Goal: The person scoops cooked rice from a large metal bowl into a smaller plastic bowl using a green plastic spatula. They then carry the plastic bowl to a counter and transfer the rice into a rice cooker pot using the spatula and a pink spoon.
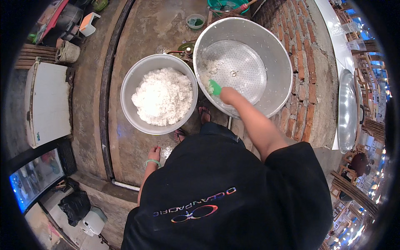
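Note:
My right hand (229,95) grips a green plastic rice scoop (215,87) inside a large aluminium steamer pot (275,72). The scoop's blade is among cooked rice (208,69) clinging along the pot's left inner side. Most of the perforated steamer plate (239,62) shows, with a small ring at its middle and scattered grains. To the left of this pot stands a round metal basin (128,93) holding a big mound of white rice (164,97). My left hand (154,153) hangs beside my body below the basin, holding nothing, with a pale green bangle at its wrist.
A gas cylinder's top with a regulator (188,51) sits behind the two vessels. A brick wall (298,62) rises close on the right, bearing a large metal lid (347,112). Behind are a small bowl (195,22) and a green tub (215,3). A dark channel (107,93) crosses the wet floor leftward.

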The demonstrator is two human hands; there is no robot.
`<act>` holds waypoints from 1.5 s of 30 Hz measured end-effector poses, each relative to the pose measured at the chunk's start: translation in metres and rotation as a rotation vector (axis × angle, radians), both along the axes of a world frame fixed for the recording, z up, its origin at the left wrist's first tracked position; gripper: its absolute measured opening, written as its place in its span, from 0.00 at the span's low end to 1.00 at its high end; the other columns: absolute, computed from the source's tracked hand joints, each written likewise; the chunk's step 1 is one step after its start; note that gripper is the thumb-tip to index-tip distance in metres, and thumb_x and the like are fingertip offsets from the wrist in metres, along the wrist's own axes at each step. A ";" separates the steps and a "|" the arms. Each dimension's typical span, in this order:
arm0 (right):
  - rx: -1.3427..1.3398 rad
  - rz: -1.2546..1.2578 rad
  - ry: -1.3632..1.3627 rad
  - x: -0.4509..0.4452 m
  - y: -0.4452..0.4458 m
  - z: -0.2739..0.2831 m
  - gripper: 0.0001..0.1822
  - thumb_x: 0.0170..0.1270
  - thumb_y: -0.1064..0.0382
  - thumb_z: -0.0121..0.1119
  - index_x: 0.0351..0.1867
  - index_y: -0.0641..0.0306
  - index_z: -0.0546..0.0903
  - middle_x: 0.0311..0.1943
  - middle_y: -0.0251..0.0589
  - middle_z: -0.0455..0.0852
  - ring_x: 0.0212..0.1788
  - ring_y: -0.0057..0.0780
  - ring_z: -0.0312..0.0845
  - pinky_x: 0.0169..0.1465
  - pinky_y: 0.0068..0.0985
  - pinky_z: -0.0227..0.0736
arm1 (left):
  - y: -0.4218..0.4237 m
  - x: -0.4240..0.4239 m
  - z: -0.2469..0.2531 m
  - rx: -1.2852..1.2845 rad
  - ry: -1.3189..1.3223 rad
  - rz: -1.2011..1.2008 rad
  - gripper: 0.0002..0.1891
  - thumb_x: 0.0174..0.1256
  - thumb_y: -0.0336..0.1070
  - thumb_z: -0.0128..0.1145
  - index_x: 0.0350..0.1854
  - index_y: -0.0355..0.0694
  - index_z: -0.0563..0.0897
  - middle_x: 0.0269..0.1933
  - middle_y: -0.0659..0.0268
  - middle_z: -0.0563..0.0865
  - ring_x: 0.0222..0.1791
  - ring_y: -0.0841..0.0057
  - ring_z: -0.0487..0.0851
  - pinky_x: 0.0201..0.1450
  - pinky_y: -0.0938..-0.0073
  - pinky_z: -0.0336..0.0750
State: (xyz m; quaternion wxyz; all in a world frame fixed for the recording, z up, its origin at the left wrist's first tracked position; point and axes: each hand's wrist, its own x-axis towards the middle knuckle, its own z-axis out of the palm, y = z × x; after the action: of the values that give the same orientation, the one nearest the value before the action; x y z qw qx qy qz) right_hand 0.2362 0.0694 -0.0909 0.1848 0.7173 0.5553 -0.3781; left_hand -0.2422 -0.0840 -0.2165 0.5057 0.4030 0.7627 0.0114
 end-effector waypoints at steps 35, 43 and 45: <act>0.415 -0.601 0.785 0.059 0.046 0.034 0.13 0.63 0.53 0.50 0.39 0.58 0.79 0.16 0.29 0.70 0.18 0.19 0.63 0.23 0.20 0.58 | 0.026 0.036 0.065 0.123 0.030 -0.004 0.21 0.61 0.44 0.52 0.51 0.33 0.75 0.46 0.54 0.81 0.47 0.68 0.79 0.51 0.72 0.70; 0.732 0.189 0.146 -0.078 0.030 0.140 0.23 0.61 0.62 0.40 0.60 0.57 0.63 0.34 0.51 0.81 0.37 0.50 0.77 0.41 0.41 0.71 | 0.005 0.005 0.028 0.043 0.038 -0.077 0.20 0.60 0.43 0.54 0.49 0.34 0.76 0.45 0.53 0.81 0.47 0.66 0.79 0.51 0.71 0.70; 0.683 0.154 0.165 -0.093 0.029 0.148 0.24 0.61 0.60 0.41 0.61 0.56 0.62 0.35 0.52 0.81 0.35 0.51 0.77 0.41 0.42 0.71 | 0.001 -0.004 0.028 0.053 0.039 -0.040 0.20 0.60 0.43 0.53 0.49 0.34 0.76 0.45 0.53 0.81 0.47 0.66 0.79 0.51 0.70 0.70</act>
State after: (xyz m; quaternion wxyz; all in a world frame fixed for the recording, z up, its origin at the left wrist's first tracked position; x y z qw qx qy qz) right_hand 0.1434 0.0980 0.0572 -0.0830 0.6607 0.7152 -0.2122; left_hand -0.2461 -0.0826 -0.1887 0.4801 0.4314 0.7637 0.0137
